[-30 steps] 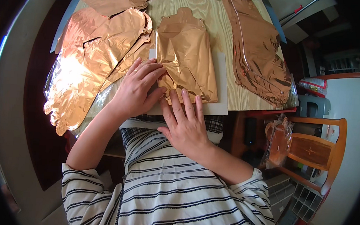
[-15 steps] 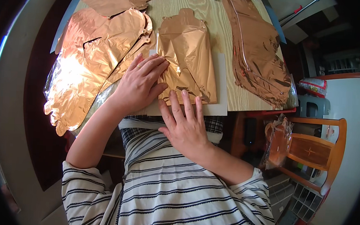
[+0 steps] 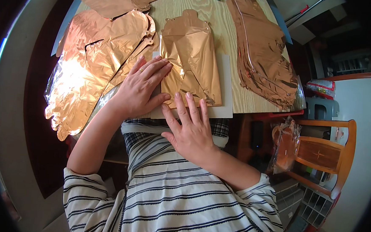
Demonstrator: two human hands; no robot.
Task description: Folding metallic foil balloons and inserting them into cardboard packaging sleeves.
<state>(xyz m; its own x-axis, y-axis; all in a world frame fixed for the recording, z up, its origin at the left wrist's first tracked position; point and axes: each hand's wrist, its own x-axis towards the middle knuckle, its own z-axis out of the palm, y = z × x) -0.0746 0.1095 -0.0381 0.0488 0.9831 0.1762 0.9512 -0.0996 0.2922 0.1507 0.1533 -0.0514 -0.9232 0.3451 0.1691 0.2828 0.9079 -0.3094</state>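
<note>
Passage existed along the strip of worktop (image 3: 225, 33) between the folded foil (image 3: 191, 52) and the right foil stack (image 3: 267, 61); leftward, the crumpled foil pile (image 3: 97, 64) and left hand (image 3: 141, 88) obstructed access.

wood tbl (image 3: 224, 31) w/ foil pcs (image 3: 187, 44)

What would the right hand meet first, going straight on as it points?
The folded foil; the right hand overlaps its near edge in view, though contact is hard to judge.

Right of the table (image 3: 254, 97), a wooden chair (image 3: 312, 153) stands near a grey plastic stool (image 3: 330, 108) and a red-edged package (image 3: 321, 88), and a slanting pole (image 3: 305, 10) shows beyond the far corner.
</note>
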